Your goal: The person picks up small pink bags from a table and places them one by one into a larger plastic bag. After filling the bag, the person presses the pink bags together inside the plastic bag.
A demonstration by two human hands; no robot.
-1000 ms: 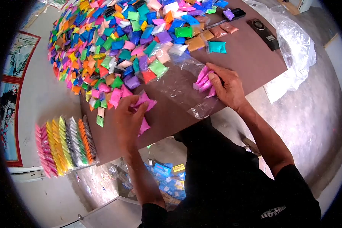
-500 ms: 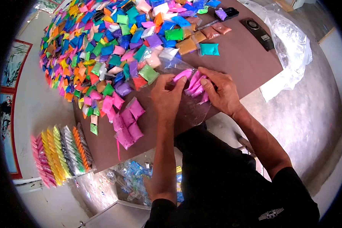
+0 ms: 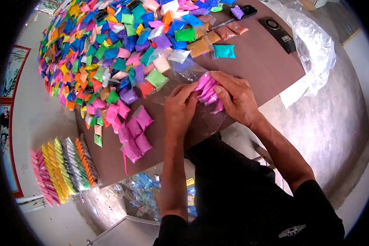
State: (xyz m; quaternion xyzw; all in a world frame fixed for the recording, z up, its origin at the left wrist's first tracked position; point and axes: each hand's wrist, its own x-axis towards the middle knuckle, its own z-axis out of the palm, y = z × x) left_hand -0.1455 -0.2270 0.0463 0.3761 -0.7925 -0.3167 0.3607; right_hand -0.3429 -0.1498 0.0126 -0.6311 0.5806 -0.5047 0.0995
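Observation:
Several small pink packets [image 3: 208, 91] are gathered in a stack between my two hands, over the near edge of the table. My right hand [image 3: 237, 98] is closed round their right side, thumb on the front. On their left side my left hand [image 3: 180, 107] is closed, its thumb and fingers pinching the edge of the stack; part of its grip is hidden. Clear plastic film [image 3: 188, 73] spreads behind and below the packets. Left of my left hand, a group of magenta packets [image 3: 134, 137] lies on the table.
A large heap of multicoloured packets [image 3: 110, 53] covers the brown table's [image 3: 270, 80] far left. A black device [image 3: 277, 34] and crumpled clear plastic [image 3: 309, 45] lie at the right. Rows of wrapped packets [image 3: 63, 166] stand beyond the left edge. Plastic bags [image 3: 145, 192] sit below.
The pink packets, held apart before, are now pressed together into one stack. My left hand has shifted in against them. The view has turned slightly.

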